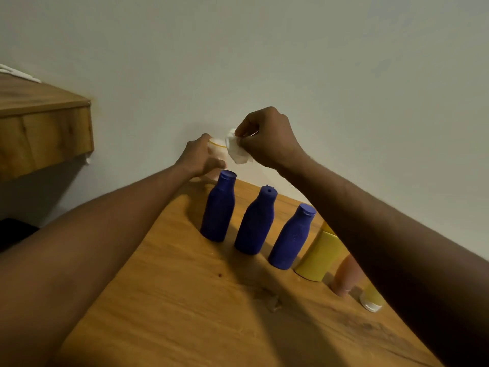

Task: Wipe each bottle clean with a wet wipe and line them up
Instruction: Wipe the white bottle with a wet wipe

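While left fingers [217,163] grip the pale bottle [218,150] upright (cap up), right fingers [244,134] pinch the wipe [237,152].

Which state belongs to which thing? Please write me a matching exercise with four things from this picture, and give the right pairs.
Things:
1. wipe
2. pale bottle
3. middle blue bottle
4. yellow bottle

States:
A. stands between two bottles of its own colour
B. gripped by the left hand
C. partly covered by the right forearm
D. pinched by the right hand

Pairs: 1-D, 2-B, 3-A, 4-C
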The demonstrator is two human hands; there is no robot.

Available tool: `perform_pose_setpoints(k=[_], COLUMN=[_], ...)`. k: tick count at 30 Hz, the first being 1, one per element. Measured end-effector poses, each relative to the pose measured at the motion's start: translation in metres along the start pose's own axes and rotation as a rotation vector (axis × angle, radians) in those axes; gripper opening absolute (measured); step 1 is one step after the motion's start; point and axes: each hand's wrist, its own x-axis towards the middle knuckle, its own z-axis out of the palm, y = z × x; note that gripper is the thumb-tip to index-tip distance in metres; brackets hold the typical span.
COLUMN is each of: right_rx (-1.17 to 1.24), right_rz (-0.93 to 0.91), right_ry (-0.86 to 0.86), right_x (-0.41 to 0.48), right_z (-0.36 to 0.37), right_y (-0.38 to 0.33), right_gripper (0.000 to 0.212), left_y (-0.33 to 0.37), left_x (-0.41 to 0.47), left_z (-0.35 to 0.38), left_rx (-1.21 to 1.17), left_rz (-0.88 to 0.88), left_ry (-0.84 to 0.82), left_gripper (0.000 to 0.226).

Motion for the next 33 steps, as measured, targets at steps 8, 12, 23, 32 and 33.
perform_pose_setpoints(k=[8,12,23,32,33], right_rx=[0.050,0.069,0.206,0.305,0.298], right_rz=[-0.031,-0.060,-0.001,0.190,0.190], right_ry=[0.062,0.110,0.122,0.187,0.179], right_x=[-0.014,-0.033,-0.153,-0.253,-0.263], right_z=[-0.019,-0.041,-0.086,-0.095,-0.093], right_y=[-0.038,-0.062,-0.081,-0.065,-0.063], right_gripper=[0.022,0.021,0.024,0.032,0.031], left_y=[0.026,0.042,0.109,0.139,0.140], left_x=[-0.065,-0.105,-0.255,-0.346,-0.352], left_z=[-0.084,-0.125,-0.132,-0.052,-0.046], left_rx=[-0.062,-0.047,-0.283,-0.526,-0.547], left_rz=[0.099,0.108,0.142,0.131,0.133], left_ry=[0.100,0.111,-0.063,-0.272,-0.285], left_gripper=[0.088,0.087,0.044,0.041,0.042])
